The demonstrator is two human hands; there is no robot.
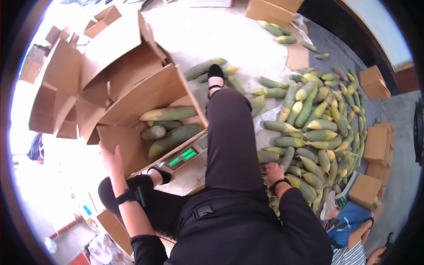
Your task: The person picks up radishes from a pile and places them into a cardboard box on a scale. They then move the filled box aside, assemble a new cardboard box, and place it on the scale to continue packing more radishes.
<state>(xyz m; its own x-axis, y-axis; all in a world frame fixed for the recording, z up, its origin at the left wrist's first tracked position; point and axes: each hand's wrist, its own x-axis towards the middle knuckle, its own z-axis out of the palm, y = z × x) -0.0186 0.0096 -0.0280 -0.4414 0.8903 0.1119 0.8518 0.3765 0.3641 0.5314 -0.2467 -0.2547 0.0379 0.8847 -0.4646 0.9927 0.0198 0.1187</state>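
Observation:
My left hand (113,162) grips the near edge of an open cardboard box (118,142), thumb on the inside. Several green radishes (165,114) lie inside this box, which stands on a scale (201,145) with a lit green display (183,157). Over on the right, my right hand (274,171) is at the near edge of a large heap of green radishes (321,124). Its fingers are closed on one green radish (287,159), partly hidden among the others.
More open cardboard boxes (55,90) stand at the left. Loose radishes (205,68) lie by my foot. A person in blue shorts (351,223) is at the lower right, near another scale (342,201) and cardboard boxes (365,191). Another carton (274,11) stands at the back.

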